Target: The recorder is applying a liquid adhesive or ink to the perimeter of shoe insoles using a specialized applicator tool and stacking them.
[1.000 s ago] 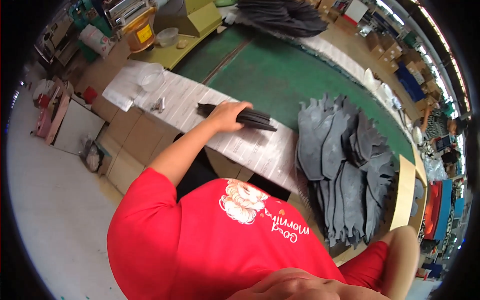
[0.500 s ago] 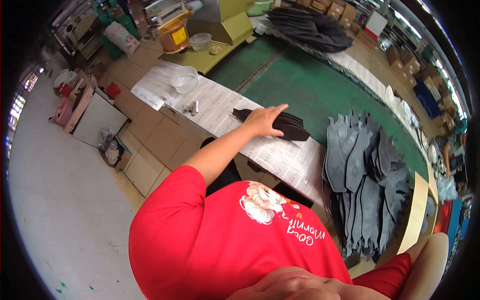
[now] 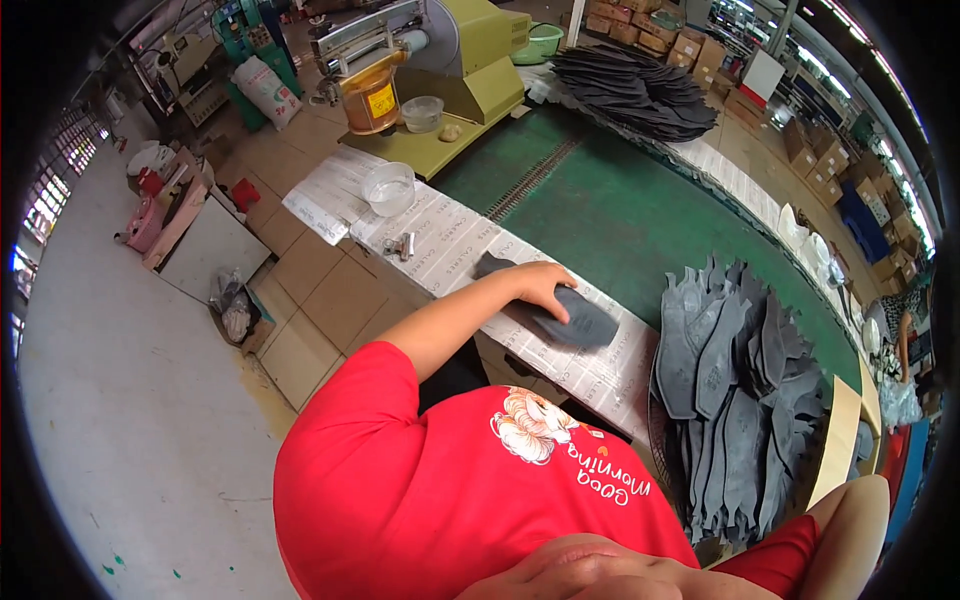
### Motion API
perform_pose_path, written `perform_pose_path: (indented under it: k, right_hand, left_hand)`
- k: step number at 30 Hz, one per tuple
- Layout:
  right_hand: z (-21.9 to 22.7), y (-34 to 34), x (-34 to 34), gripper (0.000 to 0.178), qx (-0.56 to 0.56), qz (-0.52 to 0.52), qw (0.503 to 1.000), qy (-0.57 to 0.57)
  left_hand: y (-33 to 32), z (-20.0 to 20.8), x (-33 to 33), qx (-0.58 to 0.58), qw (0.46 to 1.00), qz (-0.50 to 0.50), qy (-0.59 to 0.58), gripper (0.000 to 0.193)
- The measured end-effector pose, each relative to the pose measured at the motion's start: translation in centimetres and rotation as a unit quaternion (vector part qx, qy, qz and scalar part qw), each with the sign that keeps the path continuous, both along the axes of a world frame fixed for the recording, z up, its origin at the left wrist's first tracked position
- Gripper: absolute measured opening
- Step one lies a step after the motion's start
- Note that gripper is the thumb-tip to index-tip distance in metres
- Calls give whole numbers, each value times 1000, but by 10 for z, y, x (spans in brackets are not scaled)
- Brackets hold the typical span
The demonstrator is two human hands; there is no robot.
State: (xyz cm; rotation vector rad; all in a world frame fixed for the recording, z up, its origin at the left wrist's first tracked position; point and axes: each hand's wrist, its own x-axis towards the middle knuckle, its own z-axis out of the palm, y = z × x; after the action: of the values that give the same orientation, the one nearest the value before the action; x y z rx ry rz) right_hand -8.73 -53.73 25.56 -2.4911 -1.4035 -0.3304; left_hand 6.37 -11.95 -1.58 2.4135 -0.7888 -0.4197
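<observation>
So the landmark here is the dark grey leather piece (image 3: 560, 310) lying flat on the paper-covered table (image 3: 610, 375). Up-left of it sits a clear plastic bowl (image 3: 389, 188). The left hand (image 3: 545, 283) rests palm-down right on the piece, fingers spread flat, not gripping anything. The piece's long axis runs from upper left to lower right, wider end pointing lower right. Just right of it there's a fanned stack of grey cut pieces (image 3: 735, 390). The right hand isn't visible.
</observation>
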Motion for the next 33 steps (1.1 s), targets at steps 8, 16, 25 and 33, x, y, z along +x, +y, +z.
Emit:
perform_pose_path:
  k: [8, 16, 25, 33]
  right_hand:
    - [0, 1, 20, 42, 21, -84, 994, -72]
    - [6, -2, 38, 44, 46, -158, 975, -151]
    - [19, -25, 42, 45, 67, -272, 928, -246]
    - [7, -121, -114, 47, 58, -559, 755, -338]
  left_hand:
    - [11, -2, -25, 10, 996, 16, -82, 101]
    - [24, -2, -35, 58, 995, 8, -84, 93]
    - [50, -2, -35, 3, 994, -60, -95, 85]
    - [45, 8, -35, 32, 992, -47, -110, 81]
